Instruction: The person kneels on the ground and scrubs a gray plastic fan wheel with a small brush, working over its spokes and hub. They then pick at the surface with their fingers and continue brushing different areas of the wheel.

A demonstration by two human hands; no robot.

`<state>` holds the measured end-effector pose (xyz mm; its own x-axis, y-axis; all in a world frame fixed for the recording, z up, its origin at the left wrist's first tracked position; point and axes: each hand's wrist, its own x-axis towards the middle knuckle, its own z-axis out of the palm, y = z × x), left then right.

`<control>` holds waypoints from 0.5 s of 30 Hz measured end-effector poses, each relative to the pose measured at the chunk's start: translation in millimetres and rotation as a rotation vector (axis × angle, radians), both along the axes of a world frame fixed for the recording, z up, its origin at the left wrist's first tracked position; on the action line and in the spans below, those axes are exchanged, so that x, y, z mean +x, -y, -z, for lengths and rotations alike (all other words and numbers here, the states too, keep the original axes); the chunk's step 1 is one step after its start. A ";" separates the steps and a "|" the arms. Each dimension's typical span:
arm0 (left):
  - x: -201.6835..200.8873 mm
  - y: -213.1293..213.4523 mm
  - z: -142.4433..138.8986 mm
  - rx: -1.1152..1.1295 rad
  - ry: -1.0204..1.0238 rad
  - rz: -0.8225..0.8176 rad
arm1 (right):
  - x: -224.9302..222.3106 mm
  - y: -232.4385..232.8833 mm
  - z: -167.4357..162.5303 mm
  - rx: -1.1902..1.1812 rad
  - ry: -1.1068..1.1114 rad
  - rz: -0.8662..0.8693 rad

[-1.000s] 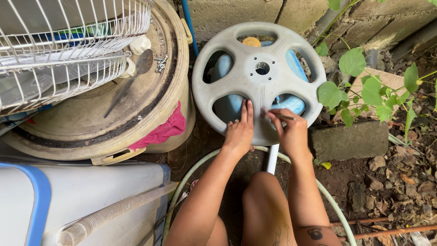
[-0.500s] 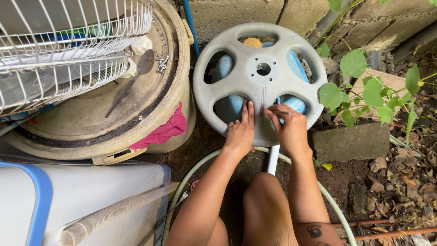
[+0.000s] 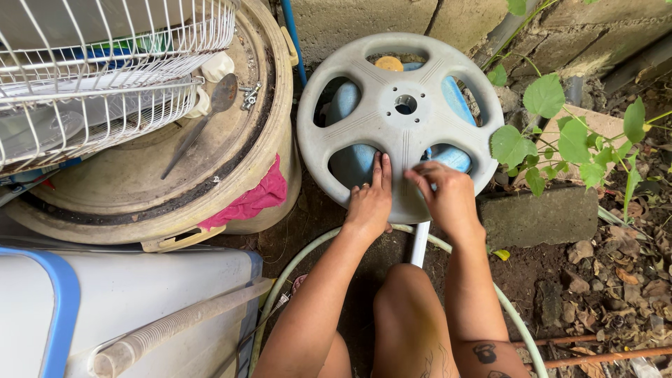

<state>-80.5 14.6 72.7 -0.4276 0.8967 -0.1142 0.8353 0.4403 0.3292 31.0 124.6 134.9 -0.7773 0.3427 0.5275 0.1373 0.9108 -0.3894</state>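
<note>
Left hand (image 3: 369, 203) pressed flat, right hand (image 3: 442, 198) pinching a spoke of the grey plastic reel (image 3: 399, 119), seemingly light, rigid, best gripped by its cutouts.

no packages, labels, signs or screens anywhere in view

We see an outdoor corner in soft daylight. A rough concrete block wall (image 3: 364, 21) runs along the top. Left of the wall stands a worn round tub (image 3: 231, 175) with a pink cloth (image 3: 248, 199) hanging from its rim, and a white wire rack (image 3: 105, 77) rests on top of the tub. Below the tub sits a white appliance (image 3: 140, 301). Right of the wall, a leafy green plant (image 3: 560, 133) rises over a grey block (image 3: 539, 213) and bare soil (image 3: 616, 294) strewn with dry leaves.
</note>
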 end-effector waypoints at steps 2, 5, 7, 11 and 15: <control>-1.3 0.1 0.4 0.003 -0.007 -0.002 | 0.2 -0.3 1.8 -0.105 0.163 0.091; -1.2 -0.5 1.4 0.012 -0.017 -0.008 | -0.8 2.8 5.2 -0.129 0.038 0.121; 0.4 -0.2 2.3 0.005 -0.010 -0.012 | -0.7 5.7 6.6 -0.122 -0.048 0.097; 0.0 -0.7 2.4 0.007 0.003 -0.014 | 10.4 11.2 4.3 -0.077 0.070 0.058; -2.9 -0.9 0.7 0.026 0.001 -0.014 | 30.7 21.0 0.3 -0.252 0.166 0.006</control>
